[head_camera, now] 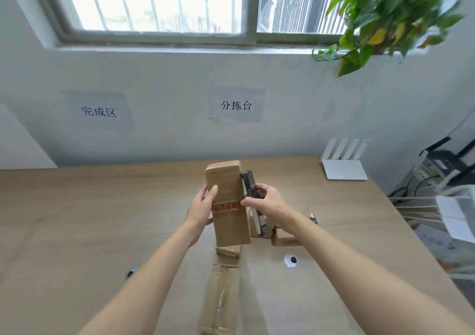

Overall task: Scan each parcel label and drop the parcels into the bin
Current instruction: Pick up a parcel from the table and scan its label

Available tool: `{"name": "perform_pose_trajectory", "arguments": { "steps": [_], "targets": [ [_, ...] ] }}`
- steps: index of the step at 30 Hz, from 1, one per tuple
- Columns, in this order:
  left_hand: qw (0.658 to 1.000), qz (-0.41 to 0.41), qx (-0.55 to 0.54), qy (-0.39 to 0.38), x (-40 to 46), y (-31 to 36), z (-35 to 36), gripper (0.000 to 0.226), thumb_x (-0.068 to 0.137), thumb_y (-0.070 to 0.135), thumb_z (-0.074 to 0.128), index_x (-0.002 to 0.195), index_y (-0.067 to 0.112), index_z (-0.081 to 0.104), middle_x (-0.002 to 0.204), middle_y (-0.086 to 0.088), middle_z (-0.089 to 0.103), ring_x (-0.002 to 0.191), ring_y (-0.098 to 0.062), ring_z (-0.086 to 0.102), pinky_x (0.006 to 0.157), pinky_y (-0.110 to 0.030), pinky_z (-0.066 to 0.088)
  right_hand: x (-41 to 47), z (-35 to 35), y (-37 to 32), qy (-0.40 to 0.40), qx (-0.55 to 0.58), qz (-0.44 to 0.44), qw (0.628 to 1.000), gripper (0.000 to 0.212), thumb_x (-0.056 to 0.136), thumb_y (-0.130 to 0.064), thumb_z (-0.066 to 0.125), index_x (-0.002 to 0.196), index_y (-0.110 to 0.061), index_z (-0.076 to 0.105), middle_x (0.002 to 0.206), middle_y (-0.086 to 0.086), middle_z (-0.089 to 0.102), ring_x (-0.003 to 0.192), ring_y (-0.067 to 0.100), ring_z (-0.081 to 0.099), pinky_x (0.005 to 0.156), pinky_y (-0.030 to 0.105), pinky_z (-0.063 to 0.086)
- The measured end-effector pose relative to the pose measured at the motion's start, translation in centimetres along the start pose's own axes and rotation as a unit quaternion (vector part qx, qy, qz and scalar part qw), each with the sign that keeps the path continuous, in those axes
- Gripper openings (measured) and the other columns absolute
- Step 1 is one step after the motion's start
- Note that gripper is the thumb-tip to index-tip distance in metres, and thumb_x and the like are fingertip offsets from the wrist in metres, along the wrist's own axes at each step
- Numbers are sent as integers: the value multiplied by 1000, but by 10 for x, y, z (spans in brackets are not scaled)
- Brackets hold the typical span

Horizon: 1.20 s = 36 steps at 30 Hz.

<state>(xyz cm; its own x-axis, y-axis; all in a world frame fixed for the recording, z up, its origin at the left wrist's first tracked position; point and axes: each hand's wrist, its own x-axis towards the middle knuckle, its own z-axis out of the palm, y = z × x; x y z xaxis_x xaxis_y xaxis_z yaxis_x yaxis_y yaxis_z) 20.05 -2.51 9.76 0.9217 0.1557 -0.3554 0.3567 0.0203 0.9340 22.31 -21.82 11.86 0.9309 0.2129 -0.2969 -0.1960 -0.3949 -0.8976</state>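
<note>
Tall brown cardboard parcel (pixel 227 201), red tape band, held upright above desk; dark scanner (pixel 248 184) against its right side.

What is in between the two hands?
In the head view, a tall brown cardboard parcel stands upright between them. The left hand grips its left side, while the right hand holds a dark scanner against its right side.

Tall brown parcel (pixel 227 201), upright above wooden desk (pixel 77 219), red tape band across its middle. Left hand (pixel 203 208) grips its left edge. Right hand (pixel 267 201) holds dark scanner (pixel 248 183) against its right side. Second taped parcel (pixel 219 298) lies flat nearer. White router (pixel 344 165) at rear right.
</note>
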Motion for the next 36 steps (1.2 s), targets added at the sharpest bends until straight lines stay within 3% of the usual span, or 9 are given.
{"name": "perform_pose_trajectory", "arguments": {
  "steps": [4,7,10,13,19,24,27,31,36],
  "targets": [
    [999,20,-29,13,-30,36,0,42,99,61,36,128,32,48,111,10,60,105,-20,59,91,-47,45,-25,-11,-29,15,7,-24,1000,30,88,-21,76,111,-24,58,116,5,68,108,21,65,72,25,56],
    [999,33,-27,26,-46,53,-1,47,95,69,35,120,31,48,108,13,57,110,-24,55,100,-54,40,-39,-18,-40,12,8,-34,999,25,86,-25,78,103,-29,61,113,5,71,107,21,68,88,37,61],
    [998,49,-20,25,-61,62,-3,51,91,69,49,116,24,51,112,6,62,108,-23,57,94,-50,41,-52,-22,-48,7,12,-39,999,22,86,-26,78,101,-32,62,112,5,72,106,22,69,95,44,59],
    [998,60,4,12,-74,68,-6,61,76,61,58,125,25,54,121,0,64,114,-23,57,87,-44,43,-63,-28,-54,2,8,-44,999,23,87,-26,77,107,-25,66,111,7,73,107,25,70,94,43,60],
    [995,46,44,-83,-89,74,-12,39,75,31,52,112,39,62,113,0,67,111,-21,59,94,-47,42,-76,-40,-58,-11,-16,-40,999,27,86,-24,75,112,-14,73,115,17,73,96,21,66,87,42,58],
    [997,37,16,-66,-97,76,-10,32,93,49,60,120,34,55,119,2,65,109,-18,61,87,-42,48,-82,-44,-55,-28,-25,-44,998,34,85,-24,77,116,-12,72,117,15,71,95,18,62,81,35,46],
    [997,41,5,-59,-99,73,-8,29,95,38,61,123,32,54,123,2,64,110,-17,62,84,-43,52,-85,-46,-57,-47,-28,-48,997,37,86,-23,79,120,-10,70,115,13,73,95,16,64,80,31,45],
    [996,45,-13,-77,-98,69,-5,53,93,16,60,143,28,46,131,10,62,117,-12,59,84,-39,53,-88,-49,-59,-56,-34,-49,997,39,87,-16,77,123,-5,68,117,10,72,91,12,63,76,26,46],
    [991,70,-28,-112,-103,68,-1,54,90,4,55,137,32,56,120,11,71,104,-6,67,84,-30,53,-86,-55,-58,-56,-55,-63,995,38,84,-13,78,121,-6,68,119,10,71,106,21,67,91,33,52]
  ]
}}
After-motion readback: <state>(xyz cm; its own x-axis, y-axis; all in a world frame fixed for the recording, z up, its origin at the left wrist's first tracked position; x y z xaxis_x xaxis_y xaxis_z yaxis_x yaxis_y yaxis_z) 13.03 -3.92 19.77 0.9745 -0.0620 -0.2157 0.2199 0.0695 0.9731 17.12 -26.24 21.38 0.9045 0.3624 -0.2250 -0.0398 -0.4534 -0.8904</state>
